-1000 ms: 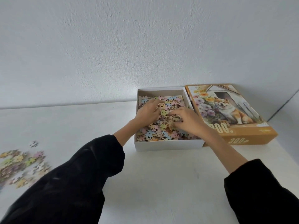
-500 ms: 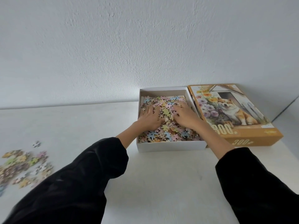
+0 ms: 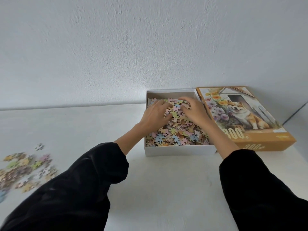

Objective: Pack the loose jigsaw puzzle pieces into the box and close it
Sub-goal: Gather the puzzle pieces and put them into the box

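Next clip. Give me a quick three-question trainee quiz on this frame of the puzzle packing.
1. True or false: the lid is on the box.
2. Where do the loose pieces lie? A: on the table, left of the box. B: on the lid. C: in the person's lap.
3. Fill in: the left hand and right hand both rest on the packed pieces inside the ____.
Key: 1 false, it lies beside the box, on its right; 2 A; 3 box.

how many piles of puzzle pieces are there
2. One pile fills the white box; the other pile lies loose on the table at far left, with a stray piece just beyond it. The frame edge cuts that pile, so more may be hidden.
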